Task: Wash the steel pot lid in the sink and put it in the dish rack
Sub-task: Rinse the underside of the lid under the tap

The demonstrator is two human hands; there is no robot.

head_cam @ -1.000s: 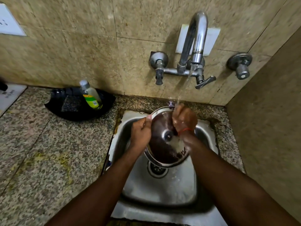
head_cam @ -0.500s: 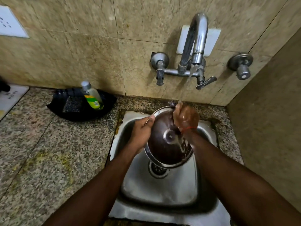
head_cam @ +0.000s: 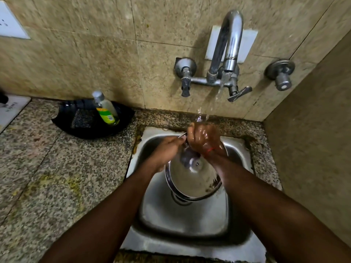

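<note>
The round steel pot lid is held tilted over the steel sink, its inner face toward me with a small rivet at the centre. My left hand grips its upper left rim. My right hand is wet and curled over the top rim, right under the thin stream of water from the tap. The upper part of the lid is hidden behind both hands. No dish rack is in view.
A black tray on the granite counter left of the sink holds a dish soap bottle and a dark scrub pad. Tiled walls close in behind and at the right. Two valve knobs flank the tap.
The lid has tipped flatter, now showing a bright steel face. My right hand has moved up from the lid's face to its top rim, and my left hand has shifted up the rim toward it.
</note>
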